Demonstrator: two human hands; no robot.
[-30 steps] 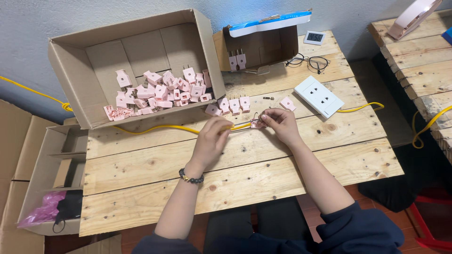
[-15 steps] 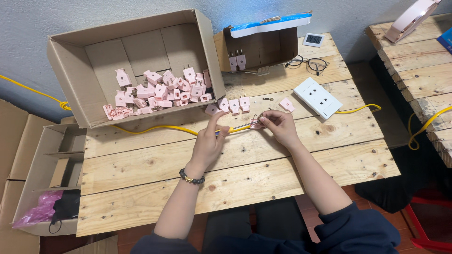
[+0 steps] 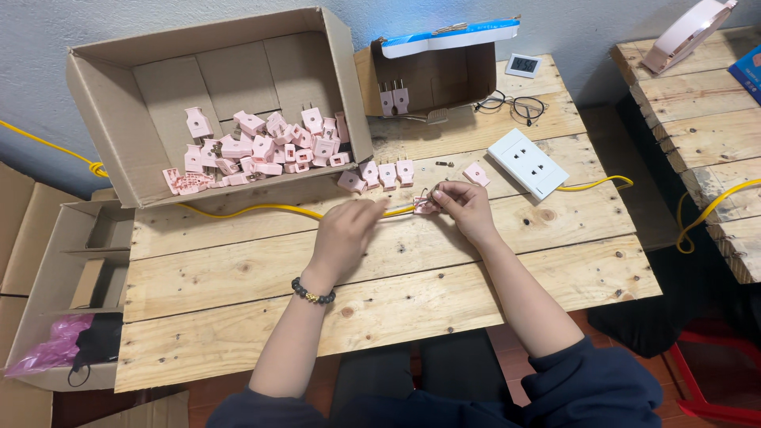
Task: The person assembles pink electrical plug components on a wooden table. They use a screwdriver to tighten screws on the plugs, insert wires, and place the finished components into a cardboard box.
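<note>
- A rough pale wooden plank table [image 3: 238, 269] is bearing a yellow cable [image 3: 261, 209].
- The left hand [image 3: 346, 230] is seemingly pinching that cable.
- The right hand [image 3: 464, 208] is gripping a small pink plastic plug [image 3: 426, 206], which could slip loose if the cable tugs.

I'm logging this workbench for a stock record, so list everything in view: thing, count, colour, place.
Wooden table: one, pale, centre.
Large cardboard box: one, brown, far left, lying open.
Pink plug parts: many, inside that box.
Plug pieces in a row: four or so, pink, on the table.
Small cardboard box: one, brown, blue-edged flap, far centre.
Wall socket plate: one, white.
Yellow cable: one, across the table.
Glasses: one pair, dark.
Left hand: on the cable.
Right hand: pinching a small pink plug.
</note>
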